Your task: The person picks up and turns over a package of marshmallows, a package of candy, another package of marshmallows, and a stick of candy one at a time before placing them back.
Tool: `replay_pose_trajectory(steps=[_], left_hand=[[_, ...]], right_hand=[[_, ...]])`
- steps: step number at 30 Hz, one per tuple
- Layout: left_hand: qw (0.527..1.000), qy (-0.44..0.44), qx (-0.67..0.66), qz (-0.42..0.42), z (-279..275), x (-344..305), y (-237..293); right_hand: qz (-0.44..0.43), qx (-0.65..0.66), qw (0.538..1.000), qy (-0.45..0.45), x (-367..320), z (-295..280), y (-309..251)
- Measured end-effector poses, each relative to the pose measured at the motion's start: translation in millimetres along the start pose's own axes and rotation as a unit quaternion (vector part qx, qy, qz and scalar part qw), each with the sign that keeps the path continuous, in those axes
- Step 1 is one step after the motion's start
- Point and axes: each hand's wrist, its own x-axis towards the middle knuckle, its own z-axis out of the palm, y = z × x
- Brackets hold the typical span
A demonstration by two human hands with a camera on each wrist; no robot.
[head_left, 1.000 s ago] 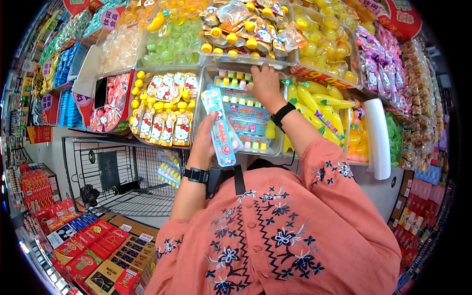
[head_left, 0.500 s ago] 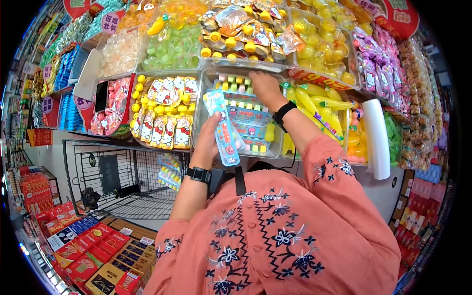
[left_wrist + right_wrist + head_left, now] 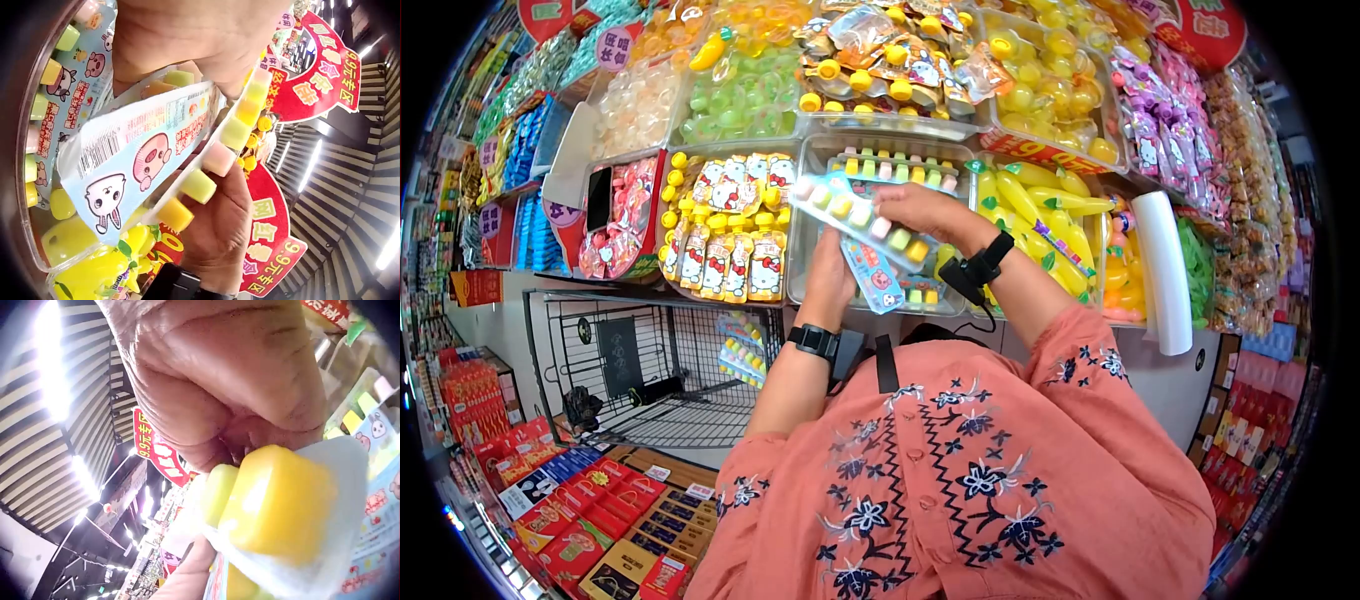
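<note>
My left hand (image 3: 830, 272) grips blue-backed strips of small jelly cups (image 3: 870, 278), printed with cartoon animals and held slanting over the front of a clear plastic bin (image 3: 797, 262). Across them, my right hand (image 3: 922, 212) pinches another strip of jelly cups (image 3: 862, 216) near its middle, its pastel cups facing up. In the left wrist view this strip (image 3: 220, 159) lies right against the blue backing (image 3: 147, 165) of the left hand's strips. More jelly strips (image 3: 900, 166) lie in rows in the bin behind both hands.
Left of the bin stand yellow-capped Hello Kitty pouches (image 3: 730, 270); to its right are yellow banana-shaped packs (image 3: 1030, 205). Bins of round jellies (image 3: 740, 105) rise behind. A wire shopping cart (image 3: 670, 350) holding jelly strips (image 3: 742, 350) stands below left. A white roll (image 3: 1160, 275) hangs at the right.
My right hand has come back from the bin's far side towards me, now holding a strip of jelly cups over those in my left hand. The left hand stays in nearly the same place.
</note>
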Motion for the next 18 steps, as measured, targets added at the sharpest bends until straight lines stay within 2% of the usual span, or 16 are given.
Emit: replay_pose_trajectory(steps=[3,4,10,13,14,17,18], left_hand=[[1.0,-0.02,-0.001,-0.005,0.5,-1.5,0.6],[1.0,-0.017,-0.007,-0.011,2.2,-3.0,2.3],[0.992,-0.041,-0.108,-0.043,14.8,-13.6,13.9],[0.999,-0.027,-0.004,-0.043,15.8,-14.6,7.9],[0.996,-0.046,-0.036,-0.067,12.0,-10.5,5.6],[0.996,-0.063,0.034,-0.053,12.6,-16.9,17.7],[0.997,-0.044,0.044,-0.041,23.2,-24.8,27.9]], right_hand=[[-0.099,-0.087,0.991,-0.003,10.2,5.1,16.6],[-0.089,-0.109,0.99,0.002,9.5,3.6,16.1],[-0.028,0.032,0.999,0.033,11.1,5.6,14.5],[-0.068,-0.008,0.998,0.005,-2.3,9.2,2.0],[-0.062,-0.01,0.996,-0.058,-5.7,7.3,-3.6],[-0.027,0.028,0.997,-0.068,-1.8,-7.3,-6.2],[-0.029,0.047,0.998,-0.009,-4.0,-13.1,-14.1]])
